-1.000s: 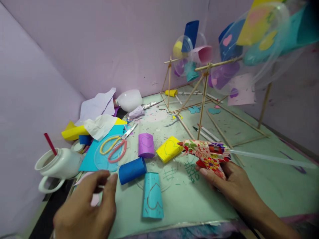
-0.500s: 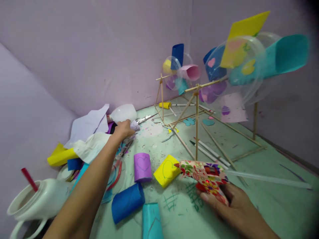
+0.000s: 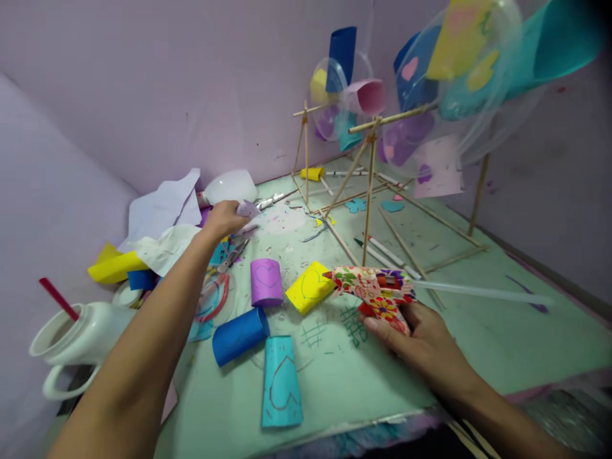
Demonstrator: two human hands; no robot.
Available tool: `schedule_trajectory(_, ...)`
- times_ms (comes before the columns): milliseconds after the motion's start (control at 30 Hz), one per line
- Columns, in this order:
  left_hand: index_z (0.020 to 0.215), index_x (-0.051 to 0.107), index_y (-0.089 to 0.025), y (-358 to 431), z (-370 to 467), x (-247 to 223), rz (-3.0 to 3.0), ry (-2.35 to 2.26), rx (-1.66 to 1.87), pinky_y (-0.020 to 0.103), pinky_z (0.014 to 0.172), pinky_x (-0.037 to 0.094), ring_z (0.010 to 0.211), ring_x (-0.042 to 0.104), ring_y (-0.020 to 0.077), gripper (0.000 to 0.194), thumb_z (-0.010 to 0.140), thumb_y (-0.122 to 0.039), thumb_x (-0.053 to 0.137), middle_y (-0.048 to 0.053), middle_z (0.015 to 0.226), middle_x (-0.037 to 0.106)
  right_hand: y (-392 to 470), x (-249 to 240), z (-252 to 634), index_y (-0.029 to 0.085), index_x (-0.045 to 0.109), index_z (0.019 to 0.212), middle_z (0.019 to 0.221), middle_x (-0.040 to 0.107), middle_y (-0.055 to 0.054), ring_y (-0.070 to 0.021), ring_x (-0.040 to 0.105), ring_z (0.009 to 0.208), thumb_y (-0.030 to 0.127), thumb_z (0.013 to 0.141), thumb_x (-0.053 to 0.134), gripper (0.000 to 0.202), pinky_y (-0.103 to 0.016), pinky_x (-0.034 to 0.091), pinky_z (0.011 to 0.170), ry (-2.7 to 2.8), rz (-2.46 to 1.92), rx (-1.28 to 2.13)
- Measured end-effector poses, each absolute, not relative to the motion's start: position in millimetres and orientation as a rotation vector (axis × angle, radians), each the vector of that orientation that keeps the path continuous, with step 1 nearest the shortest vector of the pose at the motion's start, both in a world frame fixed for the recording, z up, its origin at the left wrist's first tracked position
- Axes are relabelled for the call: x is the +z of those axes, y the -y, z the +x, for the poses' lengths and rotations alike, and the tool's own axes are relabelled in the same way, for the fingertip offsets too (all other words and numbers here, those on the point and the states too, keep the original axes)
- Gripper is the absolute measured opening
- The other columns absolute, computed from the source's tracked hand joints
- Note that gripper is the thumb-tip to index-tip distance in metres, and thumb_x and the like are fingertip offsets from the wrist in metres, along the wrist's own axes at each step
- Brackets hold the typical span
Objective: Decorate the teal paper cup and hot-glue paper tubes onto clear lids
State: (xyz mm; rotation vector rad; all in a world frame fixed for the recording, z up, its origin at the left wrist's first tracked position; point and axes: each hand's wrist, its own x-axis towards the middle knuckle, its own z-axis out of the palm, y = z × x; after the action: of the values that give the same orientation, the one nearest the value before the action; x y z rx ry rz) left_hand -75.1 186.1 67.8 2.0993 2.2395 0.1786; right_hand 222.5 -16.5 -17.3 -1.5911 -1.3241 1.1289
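Observation:
My right hand (image 3: 421, 338) is wrapped round the handle of a flower-patterned hot glue gun (image 3: 375, 290). A long clear glue stick (image 3: 478, 290) juts from its back, and its red nozzle points left beside a yellow paper tube (image 3: 310, 287). At the far left of the table my left hand (image 3: 224, 218) reaches out, its fingers closed on a crumpled pale lavender paper scrap (image 3: 248, 211). Its fingertips are partly hidden. Scissors (image 3: 273, 201) lie just beyond it. Purple (image 3: 266, 282), blue (image 3: 240, 336) and turquoise (image 3: 282, 382) paper tubes lie between my arms, some with drawn hearts.
Stick frames (image 3: 369, 197) carrying plastic wheels with coloured paper tubes (image 3: 342, 60) stand at the back right. Markers (image 3: 389, 255) lie beneath. A white jug (image 3: 88, 331), paper scraps (image 3: 165, 204), a roll of tape (image 3: 222, 299) and a white bottle (image 3: 232, 186) crowd the left side.
The view has tilted down, so everything sits higher and the table's front edge shows. My left hand has lifted the lavender scrap slightly; my right hand still holds the glue gun.

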Motion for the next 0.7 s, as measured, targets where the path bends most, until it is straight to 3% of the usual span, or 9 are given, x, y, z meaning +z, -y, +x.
schedule_trajectory(100, 0.092, 0.065, -0.017, -123, -59, 92, 2.258, -2.163, 0.371, 0.032, 0.076, 0.045, 0.088, 0.061, 0.0238, 0.030, 0.072, -0.037, 0.054, 0.007, 0.095, 0.069, 18, -15, 223, 0.015, 0.067, 0.087, 0.078, 0.070, -0.007, -0.0231, 0.063, 0.066, 0.046, 0.069, 0.063, 0.036, -0.030, 0.047, 0.052, 1.245, -1.566, 1.118)
schedule_trajectory(200, 0.102, 0.061, -0.021, -40, -34, 102, 2.696, -1.545, 0.770, 0.036, 0.087, 0.044, 0.097, 0.059, 0.0226, 0.029, 0.076, -0.030, 0.052, 0.006, 0.104, 0.067, 20, -7, 224, 0.017, 0.064, 0.079, 0.063, 0.063, -0.002, -0.0179, 0.056, 0.054, 0.043, 0.070, 0.063, 0.028, -0.028, 0.043, 0.048, 1.155, -1.518, 1.107)
schedule_trajectory(300, 0.109, 0.058, -0.021, 28, -4, 88, 2.990, -1.081, 0.711, 0.044, 0.098, 0.036, 0.095, 0.058, 0.0215, 0.033, 0.080, -0.017, 0.043, 0.006, 0.101, 0.069, 20, 0, 224, 0.020, 0.057, 0.071, 0.049, 0.051, 0.004, -0.0143, 0.048, 0.045, 0.041, 0.072, 0.064, 0.023, -0.026, 0.040, 0.044, 1.122, -1.457, 1.153)
schedule_trajectory(367, 0.102, 0.060, -0.019, 51, 13, 71, 3.136, -1.001, 0.681, 0.046, 0.101, 0.030, 0.089, 0.059, 0.0196, 0.029, 0.083, -0.011, 0.040, 0.003, 0.091, 0.070, 20, 1, 224, 0.020, 0.056, 0.073, 0.048, 0.050, 0.005, -0.0137, 0.046, 0.044, 0.040, 0.071, 0.065, 0.022, -0.026, 0.040, 0.043, 1.111, -1.438, 1.164)
schedule_trajectory(467, 0.098, 0.062, -0.018, 57, 26, 47, 3.203, -1.022, 0.546, 0.048, 0.100, 0.029, 0.087, 0.059, 0.0200, 0.023, 0.088, -0.016, 0.041, 0.004, 0.091, 0.069, 19, -2, 224, 0.018, 0.058, 0.075, 0.049, 0.051, 0.004, -0.0142, 0.048, 0.044, 0.039, 0.070, 0.066, 0.023, -0.026, 0.039, 0.041, 1.118, -1.429, 1.135)
schedule_trajectory(600, 0.106, 0.059, -0.017, 48, 24, 30, 3.205, -1.180, 0.452, 0.051, 0.101, 0.027, 0.097, 0.057, 0.0231, 0.024, 0.088, -0.018, 0.044, 0.005, 0.098, 0.068, 19, -6, 225, 0.018, 0.058, 0.075, 0.049, 0.052, 0.004, -0.0133, 0.047, 0.043, 0.040, 0.068, 0.068, 0.025, -0.025, 0.039, 0.040, 1.127, -1.429, 1.149)
schedule_trajectory(700, 0.119, 0.054, -0.014, 48, 15, 37, 3.173, -1.240, 0.322, 0.054, 0.101, 0.025, 0.106, 0.054, 0.0270, 0.035, 0.086, -0.020, 0.044, 0.010, 0.113, 0.066, 19, -8, 226, 0.017, 0.058, 0.077, 0.050, 0.052, 0.005, -0.0126, 0.046, 0.043, 0.040, 0.069, 0.067, 0.026, -0.025, 0.039, 0.041, 1.136, -1.423, 1.172)
